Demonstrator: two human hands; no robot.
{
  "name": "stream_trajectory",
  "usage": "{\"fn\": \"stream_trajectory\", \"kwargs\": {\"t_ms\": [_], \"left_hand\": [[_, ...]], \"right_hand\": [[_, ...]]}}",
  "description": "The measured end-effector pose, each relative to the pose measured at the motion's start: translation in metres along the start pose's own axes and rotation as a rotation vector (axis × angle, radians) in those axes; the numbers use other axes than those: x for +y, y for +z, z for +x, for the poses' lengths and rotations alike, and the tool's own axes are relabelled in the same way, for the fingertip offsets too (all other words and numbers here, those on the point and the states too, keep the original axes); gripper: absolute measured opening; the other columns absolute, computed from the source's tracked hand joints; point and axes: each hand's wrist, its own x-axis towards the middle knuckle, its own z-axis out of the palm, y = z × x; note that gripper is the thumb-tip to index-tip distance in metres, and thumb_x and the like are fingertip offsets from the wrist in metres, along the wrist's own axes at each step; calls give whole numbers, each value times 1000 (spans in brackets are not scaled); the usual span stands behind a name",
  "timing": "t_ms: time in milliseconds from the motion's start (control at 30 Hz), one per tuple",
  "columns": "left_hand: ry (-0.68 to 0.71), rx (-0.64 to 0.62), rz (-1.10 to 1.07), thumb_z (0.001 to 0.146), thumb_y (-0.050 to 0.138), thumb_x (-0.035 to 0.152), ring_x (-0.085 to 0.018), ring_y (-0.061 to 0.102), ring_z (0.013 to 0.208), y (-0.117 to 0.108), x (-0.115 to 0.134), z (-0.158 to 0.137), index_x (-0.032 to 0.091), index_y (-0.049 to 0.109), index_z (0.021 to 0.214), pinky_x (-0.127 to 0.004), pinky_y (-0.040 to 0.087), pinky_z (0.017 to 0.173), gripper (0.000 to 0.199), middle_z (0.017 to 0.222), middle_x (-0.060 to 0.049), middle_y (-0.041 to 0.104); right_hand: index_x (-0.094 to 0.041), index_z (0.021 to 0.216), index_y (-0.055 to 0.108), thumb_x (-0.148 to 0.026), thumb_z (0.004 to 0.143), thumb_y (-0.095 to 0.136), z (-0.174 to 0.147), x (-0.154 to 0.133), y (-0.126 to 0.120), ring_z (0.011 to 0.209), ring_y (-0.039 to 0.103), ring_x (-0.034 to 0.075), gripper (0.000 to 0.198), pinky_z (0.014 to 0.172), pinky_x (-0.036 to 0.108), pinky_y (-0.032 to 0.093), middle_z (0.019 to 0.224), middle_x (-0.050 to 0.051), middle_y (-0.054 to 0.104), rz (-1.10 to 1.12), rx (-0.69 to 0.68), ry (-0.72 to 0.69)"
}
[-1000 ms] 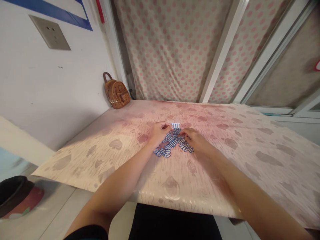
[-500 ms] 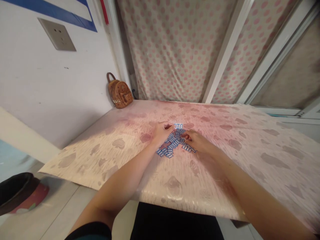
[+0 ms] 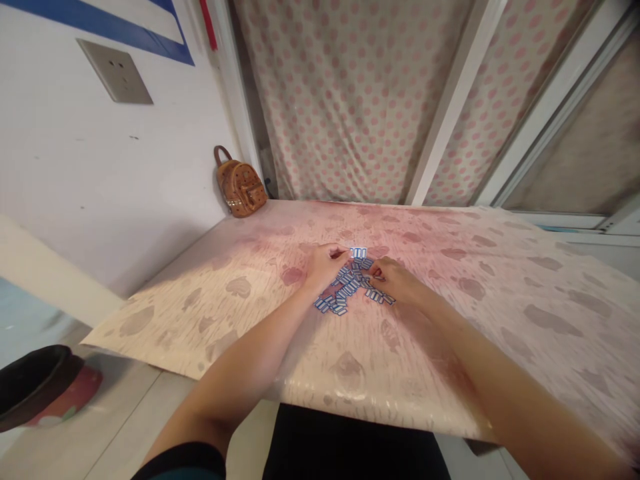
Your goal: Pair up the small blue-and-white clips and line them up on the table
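Observation:
A loose heap of small flat white pieces with blue edges (image 3: 349, 288) lies on the patterned tablecloth (image 3: 345, 370). At the heap's far side, my left hand (image 3: 327, 261) has its thumb and forefinger closed at the left end of a short row of brighter blue-and-white pieces (image 3: 359, 253). My right hand (image 3: 393, 278) is over the right part of the heap, fingers curled in a pinch. What looks like one small piece shows at its fingertips, partly hidden. Both forearms reach in from the near edge.
A small brown backpack (image 3: 242, 189) stands at the table's far left corner against the wall. Behind the table hangs a dotted curtain (image 3: 350, 100) with white frames. On the floor at left is a dark-rimmed bin (image 3: 55, 390). A wall socket (image 3: 116, 72) is above left.
My right hand's fingers have shifted slightly, and a pale piece now shows at the fingertips. My left hand stays at the row of pieces. The heap looks much the same.

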Motion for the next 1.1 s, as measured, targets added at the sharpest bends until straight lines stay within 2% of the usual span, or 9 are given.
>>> {"fn": "stream_trajectory", "kwargs": {"t_ms": [200, 433, 567, 633, 833, 1100], "left_hand": [[-31, 18, -23, 83, 66, 19, -16, 69, 70, 1, -1, 1, 13, 74, 81, -22, 49, 62, 10, 77, -6, 75], [-14, 18, 3, 83, 67, 18, -16, 70, 71, 1, -2, 1, 13, 75, 82, -22, 49, 63, 9, 78, -6, 76], [-22, 16, -5, 83, 67, 19, -16, 70, 72, 1, -2, 1, 13, 75, 82, -22, 49, 63, 10, 79, -6, 76], [-19, 14, -10, 83, 67, 19, -16, 70, 72, 1, -2, 1, 13, 74, 82, -22, 49, 63, 10, 79, -6, 76], [-13, 15, -16, 83, 66, 18, -16, 69, 70, 1, -1, 0, 14, 74, 80, -22, 49, 63, 10, 77, -6, 76], [-25, -7, -23, 83, 66, 17, -15, 69, 68, 1, 2, -1, 13, 74, 81, -22, 49, 62, 9, 76, -6, 75]], "right_hand": [[-17, 78, 63, -18, 77, 61, 2, 2, 2, 81, 62, 19, 3, 74, 28, 45, 89, 8, 64, 60, -43, 17], [-16, 85, 64, -19, 76, 63, 3, 2, 2, 80, 61, 19, 10, 72, 28, 45, 91, 9, 64, 32, -24, 47], [-17, 78, 60, -18, 78, 60, 3, 3, 1, 77, 59, 17, 0, 70, 27, 44, 86, 7, 63, 68, -69, 30], [-18, 75, 59, -17, 78, 59, 3, 4, 2, 76, 59, 17, 3, 69, 26, 44, 82, 5, 63, 88, -78, 22], [-17, 85, 62, -19, 77, 62, 3, 1, 1, 75, 61, 18, 8, 68, 27, 44, 83, 6, 65, 78, -60, 86], [-18, 81, 58, -20, 79, 60, 4, 0, -2, 70, 58, 16, 2, 63, 26, 41, 77, 3, 63, 67, -111, 92]]}}
